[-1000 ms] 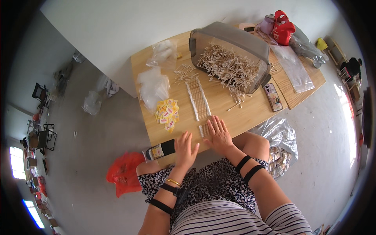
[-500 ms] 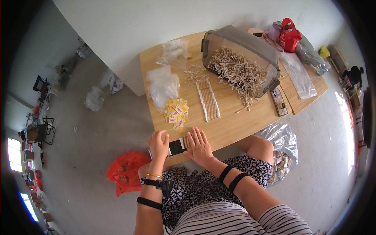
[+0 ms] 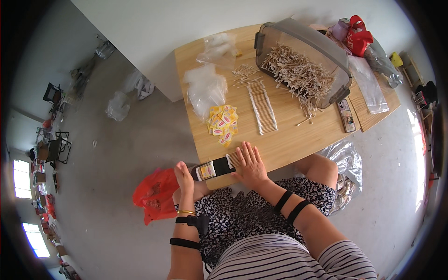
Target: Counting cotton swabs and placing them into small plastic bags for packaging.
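My right hand (image 3: 252, 167) lies flat, fingers stretched, at the table's front edge. Its fingertips partly cover a short row of cotton swabs (image 3: 231, 160) on a black strip (image 3: 220, 167). At the strip's left end is a bundle of cotton swabs with a yellow label card (image 3: 206, 171); whether a bag encloses it is unclear. My left hand (image 3: 185, 178) is held edge-on just left of that end, fingers extended and nothing visible in it. Farther back lie a long, neat row of cotton swabs (image 3: 262, 108) and a pile of yellow label cards (image 3: 222, 122).
A tipped grey translucent bin (image 3: 303, 35) spills loose cotton swabs (image 3: 298, 70) onto the wooden table (image 3: 291, 147). Clear plastic bags (image 3: 205, 91) lie at the left, a phone (image 3: 346, 115) at the right. A red plastic bag (image 3: 156, 193) hangs or stands below the table's left side.
My left hand has moved left, off the black strip's end, uncovering the swab bundle with its yellow card. My right hand stays flat on the short row. The whole view has shifted slightly.
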`<act>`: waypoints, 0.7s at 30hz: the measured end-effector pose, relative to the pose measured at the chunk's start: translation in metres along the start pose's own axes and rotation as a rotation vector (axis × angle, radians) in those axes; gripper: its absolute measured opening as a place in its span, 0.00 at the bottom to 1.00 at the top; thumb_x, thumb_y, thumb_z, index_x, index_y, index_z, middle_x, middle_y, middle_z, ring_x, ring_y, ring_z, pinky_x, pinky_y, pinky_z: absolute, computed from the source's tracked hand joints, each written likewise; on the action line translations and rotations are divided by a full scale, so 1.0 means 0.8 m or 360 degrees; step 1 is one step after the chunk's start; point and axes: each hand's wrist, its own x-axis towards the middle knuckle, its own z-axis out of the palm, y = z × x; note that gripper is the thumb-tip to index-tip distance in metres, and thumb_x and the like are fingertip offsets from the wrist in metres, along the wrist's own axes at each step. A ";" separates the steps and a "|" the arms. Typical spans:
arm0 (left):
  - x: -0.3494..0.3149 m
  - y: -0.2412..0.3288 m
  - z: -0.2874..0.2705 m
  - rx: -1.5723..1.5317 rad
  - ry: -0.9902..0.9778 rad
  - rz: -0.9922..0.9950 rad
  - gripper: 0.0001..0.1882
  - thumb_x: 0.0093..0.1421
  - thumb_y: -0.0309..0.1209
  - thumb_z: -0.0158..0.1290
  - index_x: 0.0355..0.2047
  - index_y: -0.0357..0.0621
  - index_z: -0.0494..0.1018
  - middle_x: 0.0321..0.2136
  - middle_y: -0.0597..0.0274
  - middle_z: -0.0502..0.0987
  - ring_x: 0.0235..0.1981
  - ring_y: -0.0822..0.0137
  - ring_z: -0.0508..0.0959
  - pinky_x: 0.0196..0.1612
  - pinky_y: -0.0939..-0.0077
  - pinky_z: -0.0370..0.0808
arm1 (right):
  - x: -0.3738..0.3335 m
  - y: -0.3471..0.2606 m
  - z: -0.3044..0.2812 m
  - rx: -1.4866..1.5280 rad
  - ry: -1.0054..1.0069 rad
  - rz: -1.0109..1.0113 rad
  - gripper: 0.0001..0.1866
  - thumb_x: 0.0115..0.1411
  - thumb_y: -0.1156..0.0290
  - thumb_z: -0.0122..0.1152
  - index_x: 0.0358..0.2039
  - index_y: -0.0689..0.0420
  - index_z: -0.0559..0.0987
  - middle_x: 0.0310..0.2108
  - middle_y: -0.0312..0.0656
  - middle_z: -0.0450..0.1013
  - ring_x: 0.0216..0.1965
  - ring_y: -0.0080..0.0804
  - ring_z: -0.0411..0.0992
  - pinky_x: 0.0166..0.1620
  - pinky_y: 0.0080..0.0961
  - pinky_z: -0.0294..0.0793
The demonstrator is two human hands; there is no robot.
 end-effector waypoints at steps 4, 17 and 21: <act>-0.029 0.032 0.020 -0.0141 -0.0016 0.0034 0.24 0.70 0.47 0.45 0.39 0.33 0.73 0.29 0.48 0.78 0.30 0.57 0.77 0.37 0.66 0.74 | 0.003 -0.002 0.005 0.0040 0.0010 -0.0034 0.51 0.61 0.35 0.46 0.71 0.63 0.48 0.73 0.54 0.41 0.75 0.46 0.34 0.74 0.44 0.32; -0.027 -0.004 0.059 -0.0945 -0.0163 -0.0630 0.25 0.70 0.47 0.48 0.32 0.33 0.76 0.29 0.64 0.78 0.31 0.73 0.75 0.35 0.77 0.73 | 0.015 -0.052 0.015 0.0049 -0.0058 -0.0077 0.52 0.60 0.34 0.47 0.71 0.61 0.49 0.73 0.54 0.40 0.75 0.45 0.34 0.73 0.44 0.32; -0.027 0.000 0.062 -0.1058 -0.0116 -0.0608 0.24 0.69 0.47 0.49 0.33 0.33 0.76 0.30 0.62 0.78 0.31 0.73 0.75 0.35 0.77 0.73 | 0.021 -0.080 0.013 -0.0017 -0.0158 -0.0134 0.52 0.60 0.35 0.48 0.71 0.61 0.49 0.73 0.54 0.40 0.75 0.46 0.34 0.73 0.44 0.32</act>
